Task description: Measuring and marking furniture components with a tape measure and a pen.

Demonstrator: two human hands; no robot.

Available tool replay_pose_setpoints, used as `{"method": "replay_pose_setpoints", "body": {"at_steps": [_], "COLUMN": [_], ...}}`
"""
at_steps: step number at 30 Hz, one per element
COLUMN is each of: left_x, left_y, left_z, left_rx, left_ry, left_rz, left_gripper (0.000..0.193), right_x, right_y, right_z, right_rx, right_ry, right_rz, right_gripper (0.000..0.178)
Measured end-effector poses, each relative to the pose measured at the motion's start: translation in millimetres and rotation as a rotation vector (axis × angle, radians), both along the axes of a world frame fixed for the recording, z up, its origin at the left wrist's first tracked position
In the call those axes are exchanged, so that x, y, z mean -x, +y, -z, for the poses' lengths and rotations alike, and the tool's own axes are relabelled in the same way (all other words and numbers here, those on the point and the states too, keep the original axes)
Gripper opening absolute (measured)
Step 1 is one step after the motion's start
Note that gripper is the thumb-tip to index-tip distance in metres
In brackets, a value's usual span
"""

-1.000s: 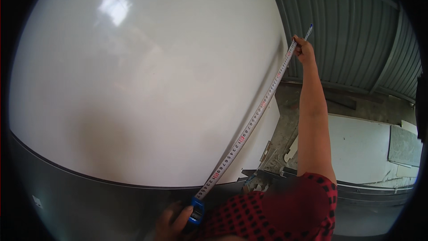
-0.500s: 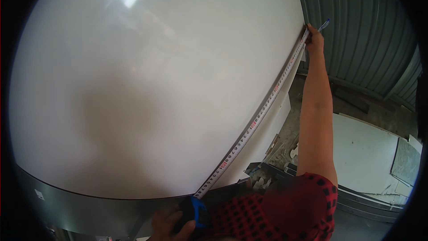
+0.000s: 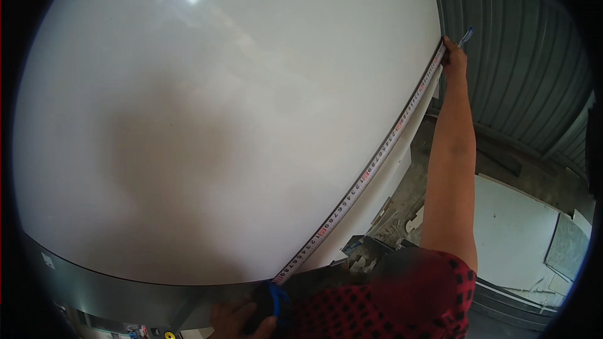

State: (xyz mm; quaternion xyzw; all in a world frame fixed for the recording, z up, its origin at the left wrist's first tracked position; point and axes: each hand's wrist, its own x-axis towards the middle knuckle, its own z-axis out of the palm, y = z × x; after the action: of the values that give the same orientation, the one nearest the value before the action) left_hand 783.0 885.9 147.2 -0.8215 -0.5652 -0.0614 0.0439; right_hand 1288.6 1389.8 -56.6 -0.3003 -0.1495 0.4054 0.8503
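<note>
A large glossy white board [image 3: 264, 119] fills most of the view. Along its right edge runs the pale blade [image 3: 352, 199] of a tape measure, pulled out straight. At the board's near edge, my left hand [image 3: 235, 320] grips the black and blue tape measure case [image 3: 275, 304]. My right hand [image 3: 456, 63] is stretched out to the far right corner, closed on the blade's far end. A pen [image 3: 465, 37] with a blue end sticks out of that same hand. The tape's end itself is hidden by my fingers.
A grey ribbed metal wall [image 3: 502, 50] rises at the far right. Lower right, a pale panel [image 3: 515, 226] lies beyond my arm. Scraps [image 3: 361, 254] litter the ground beside the board. Small items, including a yellow disc [image 3: 169, 335], sit at the lower left.
My right hand appears slightly farther right, still holding the tape's end and the pen. A little more blade shows at the case. The whole view has shifted slightly.
</note>
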Motion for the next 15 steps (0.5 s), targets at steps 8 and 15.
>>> {"method": "replay_pose_setpoints", "body": {"at_steps": [8, 15], "left_x": [8, 12], "left_y": [-2, 6], "left_z": [13, 20], "left_rx": [-0.176, -0.134], "left_ry": [0.081, 0.025], "left_rz": [0.247, 0.216], "left_gripper": [0.040, 0.038], "right_x": [9, 20], "right_y": [3, 6], "right_z": [-5, -1], "right_rx": [0.182, 0.431], "right_ry": [-0.168, -0.465], "right_rz": [0.187, 0.437], "right_gripper": [0.028, 0.036]}}
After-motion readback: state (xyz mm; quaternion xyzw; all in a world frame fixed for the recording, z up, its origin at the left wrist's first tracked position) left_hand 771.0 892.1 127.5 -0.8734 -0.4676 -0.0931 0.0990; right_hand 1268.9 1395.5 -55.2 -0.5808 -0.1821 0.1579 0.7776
